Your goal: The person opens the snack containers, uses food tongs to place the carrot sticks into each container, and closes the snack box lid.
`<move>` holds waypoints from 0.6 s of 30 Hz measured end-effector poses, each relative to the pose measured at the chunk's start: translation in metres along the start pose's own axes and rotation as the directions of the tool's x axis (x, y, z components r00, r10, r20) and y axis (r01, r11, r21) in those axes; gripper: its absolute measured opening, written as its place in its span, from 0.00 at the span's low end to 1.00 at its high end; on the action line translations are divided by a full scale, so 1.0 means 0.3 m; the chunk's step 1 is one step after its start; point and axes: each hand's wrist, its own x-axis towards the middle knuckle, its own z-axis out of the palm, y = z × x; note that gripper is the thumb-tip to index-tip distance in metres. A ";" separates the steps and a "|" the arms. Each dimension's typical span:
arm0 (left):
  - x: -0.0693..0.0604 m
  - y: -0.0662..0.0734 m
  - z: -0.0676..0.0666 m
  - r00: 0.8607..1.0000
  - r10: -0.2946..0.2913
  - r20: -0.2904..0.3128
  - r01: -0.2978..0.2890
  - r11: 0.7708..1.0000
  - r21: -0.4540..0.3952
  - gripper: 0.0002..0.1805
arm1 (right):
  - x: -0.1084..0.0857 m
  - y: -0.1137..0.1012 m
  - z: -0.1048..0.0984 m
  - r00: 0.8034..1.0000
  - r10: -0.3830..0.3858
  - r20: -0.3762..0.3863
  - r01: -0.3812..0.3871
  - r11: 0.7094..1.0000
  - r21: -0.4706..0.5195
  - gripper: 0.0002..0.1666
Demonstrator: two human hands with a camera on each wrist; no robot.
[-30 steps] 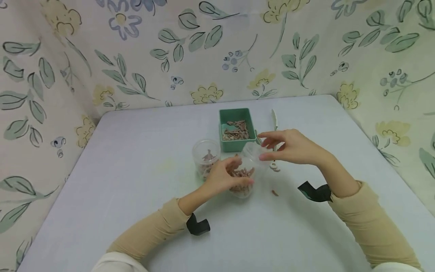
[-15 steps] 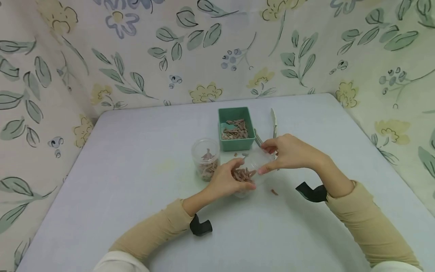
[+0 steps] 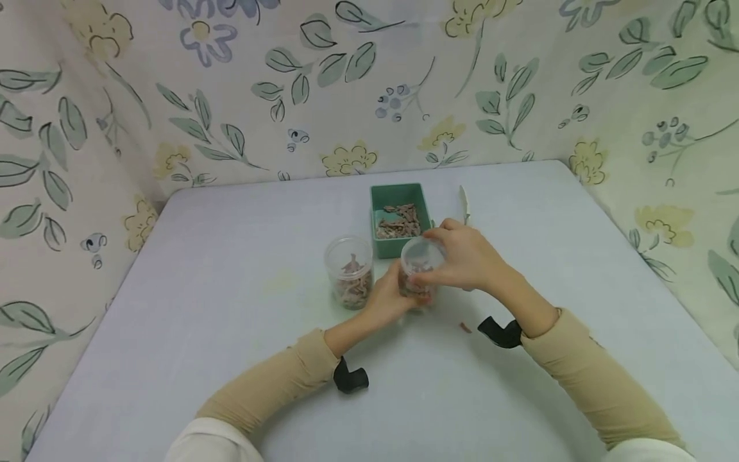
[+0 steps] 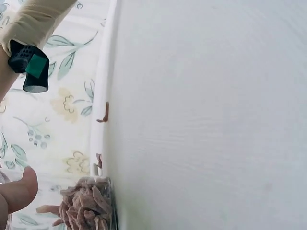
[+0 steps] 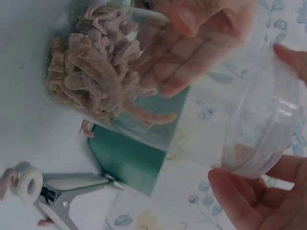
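In the head view my left hand (image 3: 381, 300) grips the body of a clear plastic jar (image 5: 192, 120), partly filled with brown, shrivelled pieces (image 5: 96, 72). The fingers and thumb of my right hand (image 3: 467, 253) are curled round the clear lid (image 3: 421, 253), which sits at the mouth of the jar. Whether the lid is fully seated cannot be told. In the right wrist view the jar lies across the picture, lid to the right. The left wrist view catches the piece-filled end of the jar (image 4: 86, 206). A second clear jar (image 3: 349, 273) with similar pieces stands left of the hands.
Behind the hands stands a green rectangular box (image 3: 395, 247) holding more brown pieces. Pale-handled cutters (image 5: 62, 196) lie to its right, partly hidden by my right hand in the head view. A loose brown piece (image 3: 464, 327) lies on the white table (image 3: 231, 276).
The right hand has moved left, bringing the lid from beside the jar onto its mouth. The left hand and its jar have shifted slightly up in the head view.
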 end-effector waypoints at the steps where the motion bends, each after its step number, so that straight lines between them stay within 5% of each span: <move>1: 0.003 -0.003 -0.001 1.000 -0.006 0.012 0.006 1.000 0.000 0.41 | 0.004 0.000 0.000 1.000 0.002 0.014 -0.002 1.000 -0.003 0.46; 7: 0.008 -0.009 -0.014 0.999 -0.023 0.046 0.023 1.000 -0.009 0.45 | 0.016 0.007 -0.014 0.994 -0.007 0.110 0.003 0.999 0.031 0.50; 11: -0.041 0.010 -0.038 0.989 -0.116 0.097 0.116 0.993 0.004 0.52 | -0.005 0.075 -0.059 0.969 -0.047 0.244 -0.037 0.944 0.328 0.45; 15: -0.157 0.056 -0.103 0.942 -0.216 0.257 0.212 0.976 0.041 0.56 | -0.046 0.186 -0.128 0.975 0.033 0.220 -0.146 0.842 0.520 0.38; 18: -0.264 0.099 -0.194 0.888 -0.152 0.435 0.140 0.988 0.059 0.50 | -0.083 0.261 -0.164 0.981 0.148 0.128 -0.193 0.829 0.524 0.38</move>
